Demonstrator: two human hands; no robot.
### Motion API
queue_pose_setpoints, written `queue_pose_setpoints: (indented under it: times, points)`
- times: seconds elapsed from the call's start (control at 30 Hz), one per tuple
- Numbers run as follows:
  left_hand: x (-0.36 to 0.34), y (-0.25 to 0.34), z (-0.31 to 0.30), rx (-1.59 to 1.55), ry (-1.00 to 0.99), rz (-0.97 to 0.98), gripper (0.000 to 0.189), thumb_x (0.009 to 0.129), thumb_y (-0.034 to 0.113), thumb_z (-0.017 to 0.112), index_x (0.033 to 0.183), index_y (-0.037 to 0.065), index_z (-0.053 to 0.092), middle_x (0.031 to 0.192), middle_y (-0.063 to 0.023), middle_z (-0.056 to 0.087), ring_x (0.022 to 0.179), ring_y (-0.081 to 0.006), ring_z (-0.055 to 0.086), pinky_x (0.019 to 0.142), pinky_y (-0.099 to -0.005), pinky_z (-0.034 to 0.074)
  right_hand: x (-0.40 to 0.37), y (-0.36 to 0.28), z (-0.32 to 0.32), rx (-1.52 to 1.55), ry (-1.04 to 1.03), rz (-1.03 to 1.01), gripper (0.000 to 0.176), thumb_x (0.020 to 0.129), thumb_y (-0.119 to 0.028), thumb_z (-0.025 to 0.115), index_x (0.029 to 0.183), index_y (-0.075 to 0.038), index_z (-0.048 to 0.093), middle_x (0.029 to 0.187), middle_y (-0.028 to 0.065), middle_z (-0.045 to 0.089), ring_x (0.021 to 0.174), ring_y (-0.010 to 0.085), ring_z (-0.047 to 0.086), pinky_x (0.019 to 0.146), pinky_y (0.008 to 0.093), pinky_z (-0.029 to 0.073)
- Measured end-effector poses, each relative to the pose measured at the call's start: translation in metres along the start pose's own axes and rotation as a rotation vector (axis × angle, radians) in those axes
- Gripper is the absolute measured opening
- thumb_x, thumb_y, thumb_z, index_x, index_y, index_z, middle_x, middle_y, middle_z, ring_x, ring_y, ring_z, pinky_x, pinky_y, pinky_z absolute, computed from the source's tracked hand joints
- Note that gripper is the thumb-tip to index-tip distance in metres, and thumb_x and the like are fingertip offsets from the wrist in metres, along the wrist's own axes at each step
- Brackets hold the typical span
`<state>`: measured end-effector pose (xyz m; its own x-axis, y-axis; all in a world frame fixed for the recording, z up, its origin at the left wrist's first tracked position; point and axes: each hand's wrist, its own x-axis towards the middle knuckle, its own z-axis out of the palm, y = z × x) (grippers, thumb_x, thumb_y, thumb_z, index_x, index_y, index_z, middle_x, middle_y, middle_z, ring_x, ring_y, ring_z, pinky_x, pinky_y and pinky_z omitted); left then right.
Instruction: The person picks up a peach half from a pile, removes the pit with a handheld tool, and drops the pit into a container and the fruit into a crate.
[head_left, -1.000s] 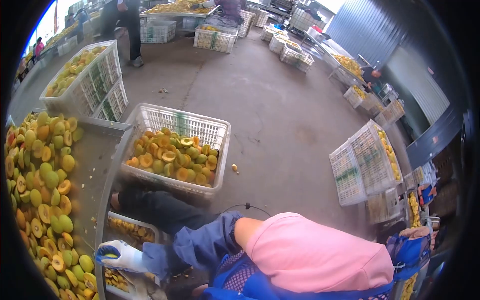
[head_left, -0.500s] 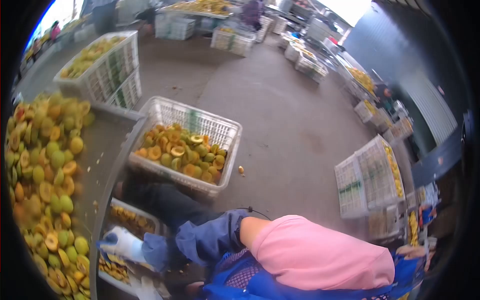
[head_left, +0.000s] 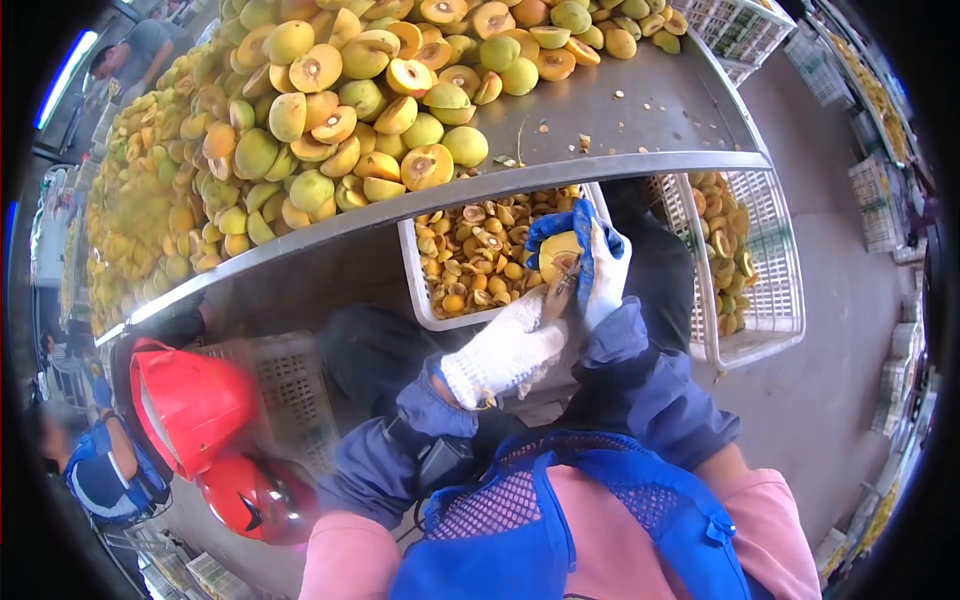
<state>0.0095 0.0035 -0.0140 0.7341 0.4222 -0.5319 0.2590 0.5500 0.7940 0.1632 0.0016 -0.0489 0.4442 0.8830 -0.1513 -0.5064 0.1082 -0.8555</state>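
Holds round yellow fruit piece [head_left: 557,252] in blue-and-white-gloved right hand [head_left: 604,268], over right side of white plastic tub [head_left: 455,323]. Grips slim brownish tool [head_left: 560,292] in white-knit-gloved left hand [head_left: 503,346], pointing its long axis far and slightly right, toward the fruit.

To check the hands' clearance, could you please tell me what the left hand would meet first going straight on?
Probably the yellow fruit half held in the right hand, beyond the tool in the left hand, though exact depth is unclear.
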Motion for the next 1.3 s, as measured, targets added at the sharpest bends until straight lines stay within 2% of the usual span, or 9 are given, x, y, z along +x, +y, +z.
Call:
queue_pose_setpoints:
  times: [0.17,0.3,0.6,0.7,0.8,0.87,0.93,1.13,1.3]
  points:
    - [0.003,-0.004,-0.014,-0.215,-0.043,-0.131,0.034,0.088,0.025,0.064,0.111,0.006,0.048,0.069,-0.0014,0.053,0.046,-0.0092,0.048,0.036,-0.024,0.041,0.019,0.007,-0.005,0.01,-0.096,0.375,0.037,0.096,-0.029,0.059,0.089,0.007,0.067,0.078,0.0175,0.069,0.06,0.0236,0.066,0.057,0.0317,0.055]
    - [0.011,-0.025,-0.018,-0.535,-0.082,-0.094,0.034,0.089,0.023,0.065,0.114,0.007,0.048,0.069,-0.0006,0.052,0.046,-0.008,0.047,0.037,-0.0223,0.039,0.004,0.004,0.006,-0.149,-0.067,-0.013,0.039,0.096,-0.03,0.059,0.09,0.007,0.068,0.078,0.0135,0.07,0.063,0.0191,0.066,0.06,0.0275,0.054]
    - [0.03,-0.025,-0.025,-0.616,-0.085,0.065,0.021,0.089,0.016,0.063,0.104,0.007,0.051,0.066,0.0026,0.046,0.045,-0.0055,0.04,0.037,-0.0209,0.033,0.03,0.026,-0.03,0.19,0.274,0.145,0.04,0.101,-0.036,0.049,0.113,0.001,0.058,0.096,0.0113,0.067,0.085,0.0224,0.066,0.076,0.0334,0.055]
    - [0.042,-0.03,-0.031,-0.409,0.156,-0.029,0.017,0.09,0.02,0.062,0.099,0.01,0.052,0.065,0.0033,0.045,0.044,-0.0055,0.039,0.037,-0.0212,0.032,0.028,-0.019,-0.086,-0.756,0.196,-0.513,0.034,0.1,-0.027,0.052,0.114,0.003,0.059,0.094,0.009,0.066,0.086,0.0195,0.065,0.076,0.0303,0.054]
    - [0.043,-0.036,-0.048,-0.466,0.046,-0.06,0.012,0.091,0.021,0.059,0.091,0.012,0.052,0.063,0.0032,0.045,0.044,-0.0058,0.04,0.037,-0.021,0.029,0.034,-0.109,-0.139,-0.127,0.414,-0.224,0.029,0.096,-0.017,0.056,0.115,0.005,0.06,0.095,0.0085,0.067,0.092,0.0199,0.065,0.083,0.0301,0.052]
    - [0.044,-0.028,-0.046,-0.452,0.078,-0.113,0.012,0.092,0.02,0.058,0.087,0.012,0.051,0.062,0.003,0.044,0.043,-0.0059,0.04,0.038,-0.0208,0.029,0.053,-0.167,-0.186,-0.788,0.178,-0.187,0.029,0.093,-0.019,0.06,0.114,0.001,0.061,0.102,0.0121,0.066,0.097,0.0252,0.065,0.089,0.0345,0.049]
    - [0.051,-0.027,-0.043,-0.458,0.076,-0.096,0.015,0.094,0.024,0.057,0.094,0.01,0.052,0.064,0.0022,0.045,0.044,-0.0063,0.04,0.039,-0.0209,0.03,0.072,-0.201,-0.182,-1.941,0.237,-0.54,0.032,0.093,-0.023,0.06,0.118,-0.003,0.06,0.111,0.0161,0.062,0.106,0.0311,0.061,0.094,0.0387,0.046]
    - [0.064,-0.039,-0.043,-0.402,0.07,-0.104,0.024,0.094,0.03,0.06,0.099,0.008,0.053,0.072,-0.001,0.054,0.05,-0.0093,0.05,0.043,-0.0235,0.041,0.225,-0.203,-0.111,-1.537,-0.064,-0.415,0.052,0.086,-0.037,0.066,0.127,-0.006,0.054,0.136,0.0169,0.048,0.119,0.0346,0.053,0.101,0.0394,0.042]
    - [0.072,-0.057,-0.044,-0.373,0.124,-0.124,0.024,0.095,0.03,0.059,0.102,0.006,0.056,0.073,-0.0003,0.055,0.052,-0.0083,0.051,0.045,-0.0204,0.042,0.346,-0.121,-0.084,-1.837,-0.13,-0.432,0.076,0.073,-0.047,0.073,0.138,-0.017,0.046,0.14,0.0229,0.042,0.119,0.0384,0.054,0.099,0.043,0.046]
